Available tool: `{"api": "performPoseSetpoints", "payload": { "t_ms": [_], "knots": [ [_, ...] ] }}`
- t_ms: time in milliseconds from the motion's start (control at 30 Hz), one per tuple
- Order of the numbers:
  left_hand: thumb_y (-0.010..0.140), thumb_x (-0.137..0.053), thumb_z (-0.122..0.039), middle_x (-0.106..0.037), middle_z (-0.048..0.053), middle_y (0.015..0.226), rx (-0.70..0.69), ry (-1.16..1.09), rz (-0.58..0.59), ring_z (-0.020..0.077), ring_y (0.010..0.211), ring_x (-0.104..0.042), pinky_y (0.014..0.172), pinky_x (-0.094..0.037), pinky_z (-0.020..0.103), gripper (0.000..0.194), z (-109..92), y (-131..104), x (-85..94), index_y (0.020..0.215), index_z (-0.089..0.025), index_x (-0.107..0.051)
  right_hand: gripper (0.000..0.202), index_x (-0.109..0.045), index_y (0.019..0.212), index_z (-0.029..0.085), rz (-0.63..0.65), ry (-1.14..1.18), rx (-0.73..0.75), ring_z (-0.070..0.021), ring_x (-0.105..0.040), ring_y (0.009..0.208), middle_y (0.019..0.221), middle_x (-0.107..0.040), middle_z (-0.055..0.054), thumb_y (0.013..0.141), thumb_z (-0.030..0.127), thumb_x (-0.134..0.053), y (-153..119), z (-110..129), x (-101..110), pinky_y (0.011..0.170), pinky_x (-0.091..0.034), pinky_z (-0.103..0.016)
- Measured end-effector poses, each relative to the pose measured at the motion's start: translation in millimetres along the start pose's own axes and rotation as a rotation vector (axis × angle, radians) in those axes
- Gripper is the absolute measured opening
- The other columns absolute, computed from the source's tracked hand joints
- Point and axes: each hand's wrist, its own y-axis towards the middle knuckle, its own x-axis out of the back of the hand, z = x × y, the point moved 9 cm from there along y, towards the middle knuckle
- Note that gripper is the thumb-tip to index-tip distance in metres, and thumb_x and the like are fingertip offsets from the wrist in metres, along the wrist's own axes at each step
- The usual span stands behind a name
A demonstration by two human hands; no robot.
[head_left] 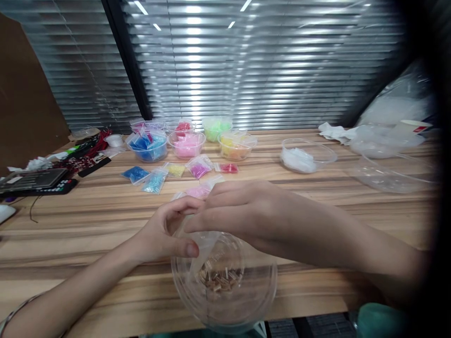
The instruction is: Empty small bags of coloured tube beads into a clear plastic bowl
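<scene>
While the mouse [5,212] lay far left, the left hand [172,230] curved over the rim of the bowl [259,300], thumb beside a clear bag [205,253]; whether it gripped that, I couldn't tell. Tubes [221,281] lay in the bowl, at the table's [141,300] front edge. The right hand [239,206] reached across, fingers extended, its grip unclear. Farther right stood a tub [299,159].

Backdrop: we've got slatted blinds [246,70] with light peeking through
Left side: brown panel [24,89], plus a white mouse [6,212], we think
Back left: we spot tangled red wires [102,141] near a white spool [114,140]
Back right: crumpled white tissue [334,133]
</scene>
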Motion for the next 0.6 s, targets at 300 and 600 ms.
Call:
{"api": "performPoseSetpoints", "payload": {
  "t_ms": [300,600],
  "knots": [
    [0.067,-0.089,-0.032,-0.069,0.004,0.114,-0.020,0.040,-0.020,0.0239,0.103,-0.065,0.086,-0.050,0.027,0.059,-1,0,2.6,0.121,-0.022,-0.067,0.029,-0.059,0.117,0.014,-0.026,-0.059,-0.001,-0.0131,-0.064,0.103,0.121,-0.066,-0.004,0.091,0.004,-0.051,0,-2,1,0.083,-0.049,-0.022],
    [0.088,-0.060,-0.054,-0.069,0.001,0.107,-0.102,0.008,-0.137,0.0210,0.089,-0.067,0.069,-0.052,0.027,0.040,-20,2,2.5,0.114,-0.025,-0.063,0.035,-0.065,0.093,0.018,-0.150,-0.128,-0.059,-0.0108,-0.061,0.088,0.095,-0.069,0.000,0.085,-0.004,-0.038,-1,4,28,0.076,-0.048,-0.020]
  ]
}}
